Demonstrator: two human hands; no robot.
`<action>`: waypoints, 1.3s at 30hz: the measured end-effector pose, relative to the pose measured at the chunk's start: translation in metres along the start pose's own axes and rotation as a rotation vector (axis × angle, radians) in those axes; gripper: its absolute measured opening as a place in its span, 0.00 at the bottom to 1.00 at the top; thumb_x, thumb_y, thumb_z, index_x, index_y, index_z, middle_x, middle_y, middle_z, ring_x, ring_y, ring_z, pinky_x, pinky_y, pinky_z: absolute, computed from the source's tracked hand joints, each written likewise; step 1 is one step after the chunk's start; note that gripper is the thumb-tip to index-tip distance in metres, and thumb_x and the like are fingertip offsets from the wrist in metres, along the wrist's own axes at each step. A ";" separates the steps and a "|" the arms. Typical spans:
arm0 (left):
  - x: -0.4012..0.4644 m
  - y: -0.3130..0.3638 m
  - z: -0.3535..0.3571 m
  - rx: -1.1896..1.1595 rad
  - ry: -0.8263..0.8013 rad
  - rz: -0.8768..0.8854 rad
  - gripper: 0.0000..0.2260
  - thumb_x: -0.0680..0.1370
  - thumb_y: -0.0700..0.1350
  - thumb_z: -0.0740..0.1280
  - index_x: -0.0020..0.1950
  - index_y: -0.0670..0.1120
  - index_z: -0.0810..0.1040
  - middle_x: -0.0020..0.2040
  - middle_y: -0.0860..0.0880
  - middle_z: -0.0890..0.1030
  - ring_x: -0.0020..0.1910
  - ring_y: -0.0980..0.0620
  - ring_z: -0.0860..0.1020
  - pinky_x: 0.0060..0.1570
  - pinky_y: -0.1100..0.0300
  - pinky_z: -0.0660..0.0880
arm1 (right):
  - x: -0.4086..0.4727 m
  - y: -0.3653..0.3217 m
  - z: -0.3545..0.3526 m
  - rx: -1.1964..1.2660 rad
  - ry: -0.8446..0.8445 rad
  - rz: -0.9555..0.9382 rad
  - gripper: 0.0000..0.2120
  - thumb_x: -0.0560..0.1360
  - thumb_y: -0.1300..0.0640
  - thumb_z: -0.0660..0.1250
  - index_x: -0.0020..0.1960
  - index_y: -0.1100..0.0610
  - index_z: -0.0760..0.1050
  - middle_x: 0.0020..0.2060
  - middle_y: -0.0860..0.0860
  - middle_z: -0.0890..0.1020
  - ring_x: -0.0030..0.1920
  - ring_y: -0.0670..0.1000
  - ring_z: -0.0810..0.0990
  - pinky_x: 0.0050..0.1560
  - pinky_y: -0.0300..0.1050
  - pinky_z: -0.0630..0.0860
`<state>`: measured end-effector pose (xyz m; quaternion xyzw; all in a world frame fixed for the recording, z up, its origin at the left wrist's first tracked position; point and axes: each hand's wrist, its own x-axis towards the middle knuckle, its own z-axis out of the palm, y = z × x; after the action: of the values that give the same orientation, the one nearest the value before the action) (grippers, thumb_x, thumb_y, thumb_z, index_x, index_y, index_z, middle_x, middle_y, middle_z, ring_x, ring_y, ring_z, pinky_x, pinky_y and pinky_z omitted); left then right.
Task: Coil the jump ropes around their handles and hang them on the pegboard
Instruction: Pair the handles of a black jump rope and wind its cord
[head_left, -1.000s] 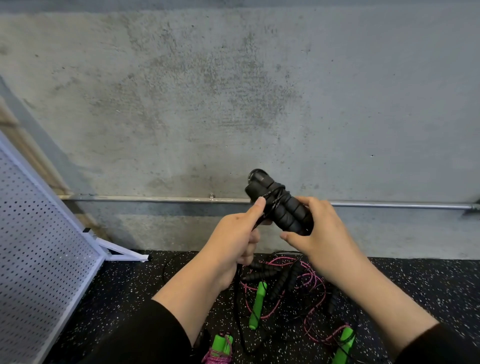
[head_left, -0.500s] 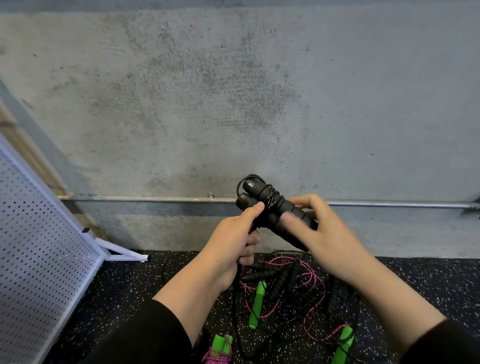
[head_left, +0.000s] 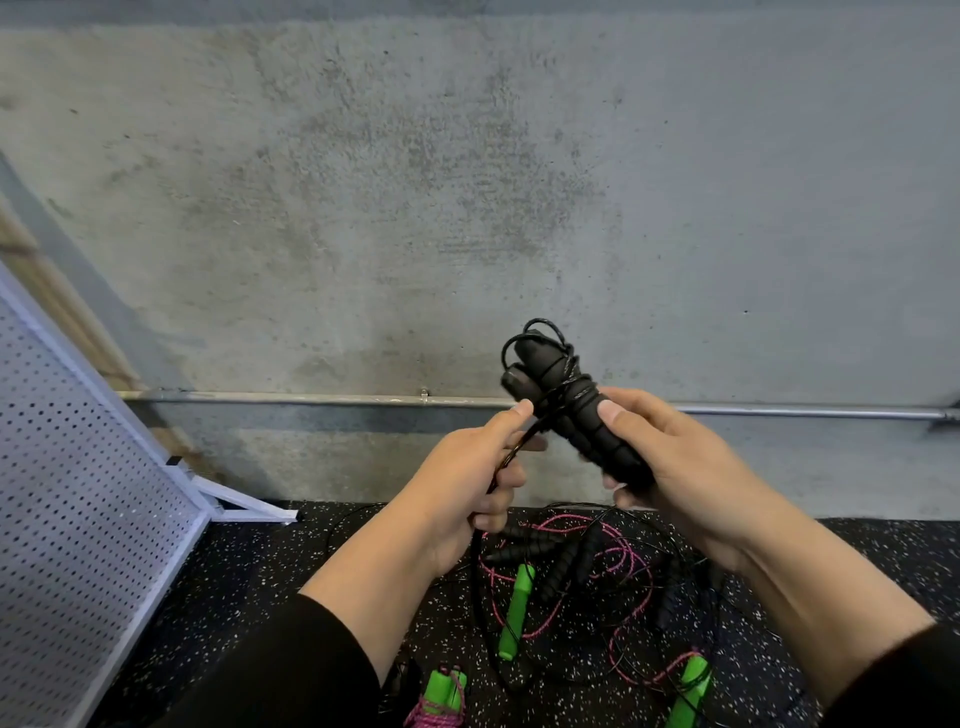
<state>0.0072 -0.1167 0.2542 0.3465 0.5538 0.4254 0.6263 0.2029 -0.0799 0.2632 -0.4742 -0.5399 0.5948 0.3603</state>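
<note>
The right hand (head_left: 670, 462) wraps around the two black handles (head_left: 576, 415), soft foam and easy to grip. At its nine o'clock, the left hand (head_left: 467, 483) pinches the thin, bendy cord (head_left: 511, 452), which looks light

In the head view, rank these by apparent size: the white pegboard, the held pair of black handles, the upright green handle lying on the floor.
1. white pegboard, cut off by the frame
2. pair of black handles
3. green handle

The black handles sit nearer the camera, so their true sizes may be alike.
</note>
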 end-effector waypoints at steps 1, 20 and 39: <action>-0.001 0.001 -0.001 0.024 -0.005 -0.003 0.28 0.78 0.67 0.63 0.60 0.42 0.81 0.30 0.54 0.66 0.26 0.56 0.55 0.27 0.61 0.51 | 0.002 0.000 -0.003 -0.085 0.058 -0.045 0.15 0.78 0.46 0.68 0.64 0.45 0.77 0.50 0.63 0.83 0.36 0.52 0.78 0.36 0.51 0.77; 0.006 -0.007 -0.002 -0.088 0.080 0.090 0.14 0.80 0.58 0.67 0.46 0.47 0.76 0.31 0.52 0.69 0.24 0.56 0.56 0.24 0.62 0.55 | 0.000 0.007 0.007 -0.162 0.103 -0.104 0.10 0.80 0.44 0.66 0.53 0.47 0.83 0.50 0.49 0.86 0.48 0.48 0.83 0.55 0.48 0.77; -0.002 0.000 -0.003 0.064 0.031 0.069 0.30 0.78 0.69 0.61 0.57 0.44 0.83 0.30 0.52 0.67 0.24 0.55 0.57 0.28 0.60 0.53 | 0.010 0.008 -0.008 -0.066 0.111 -0.089 0.09 0.81 0.50 0.65 0.60 0.48 0.80 0.50 0.56 0.80 0.38 0.49 0.74 0.37 0.51 0.77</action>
<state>0.0039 -0.1192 0.2543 0.3787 0.5644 0.4344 0.5911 0.2085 -0.0693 0.2544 -0.4935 -0.5590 0.5330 0.3999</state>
